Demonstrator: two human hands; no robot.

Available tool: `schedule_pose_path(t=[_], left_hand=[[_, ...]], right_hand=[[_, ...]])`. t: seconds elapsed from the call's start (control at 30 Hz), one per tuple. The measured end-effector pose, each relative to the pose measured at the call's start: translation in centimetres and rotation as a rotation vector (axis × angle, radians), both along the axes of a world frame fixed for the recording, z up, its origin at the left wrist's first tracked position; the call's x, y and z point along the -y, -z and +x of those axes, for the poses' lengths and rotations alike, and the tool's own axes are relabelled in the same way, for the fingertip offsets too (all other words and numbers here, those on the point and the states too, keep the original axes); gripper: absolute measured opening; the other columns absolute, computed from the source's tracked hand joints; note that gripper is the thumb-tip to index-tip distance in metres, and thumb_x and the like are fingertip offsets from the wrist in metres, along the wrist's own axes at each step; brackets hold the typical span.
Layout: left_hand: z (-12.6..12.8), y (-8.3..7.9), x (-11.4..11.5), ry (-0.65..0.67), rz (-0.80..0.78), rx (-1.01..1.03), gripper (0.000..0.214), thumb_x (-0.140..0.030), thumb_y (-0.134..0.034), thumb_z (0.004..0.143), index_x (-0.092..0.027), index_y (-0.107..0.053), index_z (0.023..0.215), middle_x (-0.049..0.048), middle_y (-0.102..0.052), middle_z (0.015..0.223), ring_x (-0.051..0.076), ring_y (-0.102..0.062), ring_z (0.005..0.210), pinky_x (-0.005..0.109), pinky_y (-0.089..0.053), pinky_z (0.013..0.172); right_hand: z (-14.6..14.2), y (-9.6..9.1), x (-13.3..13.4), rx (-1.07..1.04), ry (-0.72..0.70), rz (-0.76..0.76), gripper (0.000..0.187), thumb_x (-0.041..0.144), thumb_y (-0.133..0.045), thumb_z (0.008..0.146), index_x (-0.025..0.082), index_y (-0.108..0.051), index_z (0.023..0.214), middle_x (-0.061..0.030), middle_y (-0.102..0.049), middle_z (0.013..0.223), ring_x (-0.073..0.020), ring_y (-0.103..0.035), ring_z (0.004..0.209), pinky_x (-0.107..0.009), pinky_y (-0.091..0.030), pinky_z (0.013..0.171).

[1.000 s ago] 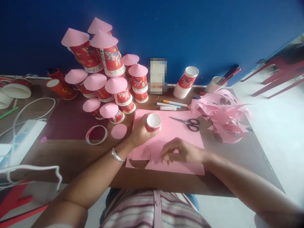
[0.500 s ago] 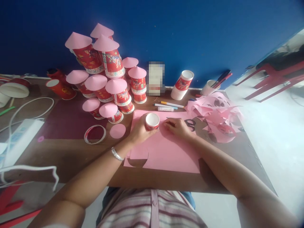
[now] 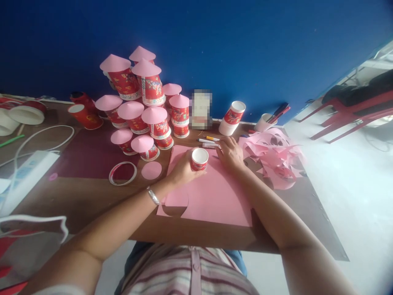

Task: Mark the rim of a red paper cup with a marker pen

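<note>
Red paper cups with pink paper cones (image 3: 153,88) are crowding the back left of the brown wooden table (image 3: 184,235); curled pink paper offcuts (image 3: 272,153) are lying toward its far right corner. The left hand (image 3: 184,170) is holding a red-and-white paper cup (image 3: 199,164) between front and back edges, fingers wrapping its side. The right hand (image 3: 231,153), fingers bent, is reaching a white tube (image 3: 209,145); cannot tell whether it is pinching.

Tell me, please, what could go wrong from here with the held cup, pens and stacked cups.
The left hand grips the cup around its side, so squeezing hard might dent it. The right hand, close to the pens, could set them rolling. The stack of cone-topped cups might topple if bumped.
</note>
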State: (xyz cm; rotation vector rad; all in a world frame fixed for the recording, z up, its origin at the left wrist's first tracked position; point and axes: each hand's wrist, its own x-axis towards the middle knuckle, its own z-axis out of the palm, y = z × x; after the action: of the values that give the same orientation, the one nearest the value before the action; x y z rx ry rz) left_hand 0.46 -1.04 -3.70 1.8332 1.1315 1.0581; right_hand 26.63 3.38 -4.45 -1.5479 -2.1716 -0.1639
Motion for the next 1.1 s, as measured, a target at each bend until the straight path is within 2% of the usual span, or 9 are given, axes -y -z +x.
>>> schedule_pose_path(t=[0.1,0.17,0.27,0.37,0.43,0.57,0.77,0.93,1.1], left_hand=[[-1.1,-0.1,0.3,0.049,-0.061,-0.001,0.091,-0.036,-0.11,0.073,-0.024,-0.07,0.154,0.0178,-0.081,0.154,0.042,-0.079,0.146,0.063,-0.064,0.129],[-1.8,-0.3,0.5,0.065,-0.103,0.026,0.114,-0.046,-0.114,0.07,-0.023,-0.061,0.169,0.023,-0.068,0.176,0.048,-0.065,0.167,0.066,-0.056,0.139],[-2.1,-1.0,0.4,0.13,-0.168,0.128,0.113,-0.066,-0.107,0.082,-0.026,-0.058,0.177,0.0233,-0.061,0.185,0.049,-0.057,0.176,0.064,-0.057,0.139],[-1.4,-1.6,-0.7,0.083,-0.215,0.269,0.089,-0.08,-0.091,0.095,-0.028,-0.068,0.165,0.0206,-0.069,0.176,0.044,-0.064,0.17,0.059,-0.063,0.133],[-0.5,-1.7,-1.8,-0.052,-0.215,0.33,0.079,-0.084,-0.081,0.102,-0.027,-0.072,0.156,0.0191,-0.076,0.165,0.039,-0.071,0.162,0.057,-0.061,0.135],[1.2,-0.7,-3.4,-0.195,-0.184,0.412,0.069,-0.085,-0.071,0.107,-0.024,-0.073,0.141,0.0161,-0.083,0.145,0.031,-0.08,0.142,0.053,-0.065,0.127],[1.4,0.4,-2.8,-0.234,-0.155,0.418,0.066,-0.087,-0.073,0.104,-0.024,-0.074,0.125,0.0137,-0.085,0.129,0.029,-0.083,0.128,0.046,-0.069,0.111],[1.3,0.2,-2.4,-0.231,-0.151,0.423,0.063,-0.086,-0.077,0.102,-0.025,-0.076,0.118,0.0133,-0.087,0.124,0.03,-0.083,0.12,0.046,-0.069,0.104],[1.3,0.3,-2.7,-0.197,-0.189,0.415,0.059,-0.08,-0.078,0.101,-0.024,-0.073,0.117,0.0122,-0.084,0.12,0.027,-0.08,0.106,0.04,-0.066,0.091]], right_hand=[[0.2,0.5,0.2,0.042,-0.02,0.011,0.034,0.026,-0.057,0.12,0.022,-0.088,0.133,-0.0168,-0.079,0.131,-0.0332,-0.067,0.121,-0.04,-0.06,0.096],[0.3,0.7,0.1,0.054,-0.028,0.001,0.033,0.025,-0.057,0.12,0.021,-0.088,0.131,-0.0174,-0.079,0.132,-0.034,-0.066,0.121,-0.041,-0.06,0.099],[0.3,0.9,-0.1,0.072,-0.043,-0.015,0.028,0.024,-0.062,0.117,0.021,-0.088,0.129,-0.0175,-0.08,0.131,-0.0351,-0.065,0.122,-0.043,-0.06,0.1],[0.0,1.1,-0.3,0.099,-0.04,-0.031,0.024,0.023,-0.066,0.115,0.021,-0.088,0.126,-0.0176,-0.08,0.13,-0.0355,-0.065,0.123,-0.043,-0.058,0.098],[-0.1,1.1,-0.4,0.113,-0.034,-0.039,0.023,0.024,-0.068,0.115,0.02,-0.087,0.125,-0.0178,-0.08,0.129,-0.0356,-0.065,0.123,-0.043,-0.057,0.097],[-0.1,1.1,-0.4,0.124,-0.032,-0.051,0.021,0.025,-0.067,0.116,0.02,-0.087,0.123,-0.0175,-0.08,0.123,-0.035,-0.064,0.118,-0.043,-0.055,0.096],[-0.1,1.2,-0.4,0.126,-0.041,-0.055,0.022,0.026,-0.067,0.118,0.02,-0.088,0.119,-0.017,-0.079,0.121,-0.0349,-0.063,0.117,-0.043,-0.053,0.097],[1.1,0.9,-0.9,0.101,0.043,-0.003,0.033,0.018,-0.059,0.117,0.021,-0.088,0.134,-0.0175,-0.078,0.127,-0.0355,-0.061,0.115,-0.044,-0.053,0.094],[2.4,0.5,-1.6,0.154,0.125,-0.024,0.033,0.015,-0.058,0.116,0.02,-0.09,0.118,-0.0189,-0.079,0.122,-0.0357,-0.061,0.112,-0.044,-0.051,0.085]])
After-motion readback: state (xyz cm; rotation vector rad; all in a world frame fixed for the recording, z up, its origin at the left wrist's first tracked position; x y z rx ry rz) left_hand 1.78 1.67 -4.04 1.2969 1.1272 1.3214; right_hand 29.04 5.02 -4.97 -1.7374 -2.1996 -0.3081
